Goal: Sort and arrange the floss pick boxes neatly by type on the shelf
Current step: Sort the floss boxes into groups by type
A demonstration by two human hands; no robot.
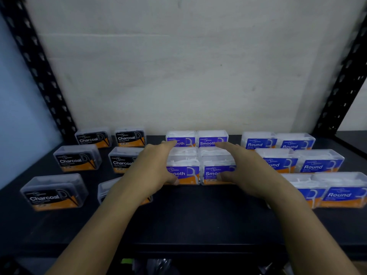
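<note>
Clear floss pick boxes stand on a black shelf (198, 211) in three groups. Several black-label Charcoal boxes (77, 158) are on the left, loosely spaced. Purple-label Smooth boxes (211, 138) form a tight block in the middle. Blue-label Round boxes (319, 161) sit in rows of two on the right. My left hand (155, 167) lies over the left side of the Smooth block, fingers stretched to the back box and thumb against the front left Smooth box (188, 171). My right hand (246, 167) mirrors it on the front right Smooth box (210, 172). My left forearm partly hides one Charcoal box (106, 188).
A white wall (188, 66) closes the back of the shelf. Black perforated uprights stand at the back left (39, 70) and back right (341, 84). The shelf's front strip, between my forearms, is bare black surface. Dim objects show below the shelf edge (155, 264).
</note>
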